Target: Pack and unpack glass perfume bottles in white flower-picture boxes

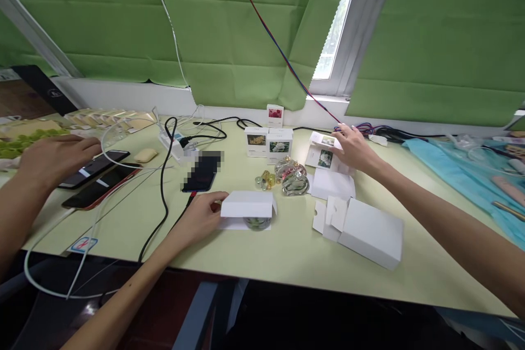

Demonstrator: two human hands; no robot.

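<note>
My left hand [200, 214] pinches the left edge of an open white box [247, 205], and a round glass piece [257, 223] shows under its flap. My right hand [355, 147] reaches to the back and grips a small white box with a flower picture [326, 159], its thumb on the near side. Round glass bottles [295, 182] and small yellowish caps [268, 179] lie between my hands. An opened white carton [373, 231] rests at the front right, beside a white flap piece [332, 184].
Upright flower-picture boxes [256, 142] stand at the back. Phones [100, 183], cables and a power strip [174, 146] lie on the left. Another person's hand [61, 156] rests near the phones. Blue plastic sheeting [455, 175] covers the right side.
</note>
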